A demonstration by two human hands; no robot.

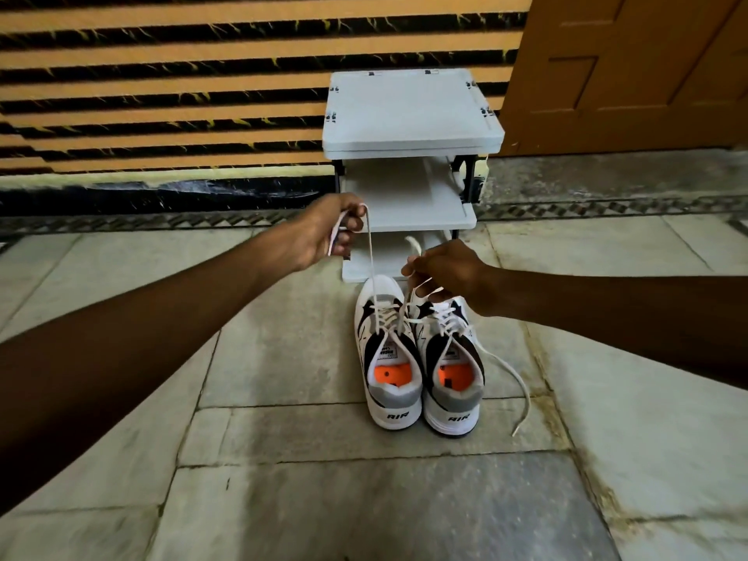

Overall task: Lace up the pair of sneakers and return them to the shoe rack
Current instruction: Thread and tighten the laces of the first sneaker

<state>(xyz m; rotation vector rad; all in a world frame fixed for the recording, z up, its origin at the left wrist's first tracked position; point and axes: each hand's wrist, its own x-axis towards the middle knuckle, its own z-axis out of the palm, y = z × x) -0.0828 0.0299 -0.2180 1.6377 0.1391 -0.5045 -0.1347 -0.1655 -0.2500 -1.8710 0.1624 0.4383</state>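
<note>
Two white, black and grey sneakers with orange insoles stand side by side on the floor, heels toward me: the left sneaker and the right sneaker. My left hand grips one white lace end of the left sneaker, pulled up taut. My right hand pinches the other lace end above the shoes' toes. A loose lace of the right sneaker trails over the floor to the right. The grey shoe rack stands just behind the sneakers.
The rack has a flat top and lower shelves open toward me. A striped orange and black wall runs behind it, and a wooden door stands at the right. Stone floor tiles surround the shoes.
</note>
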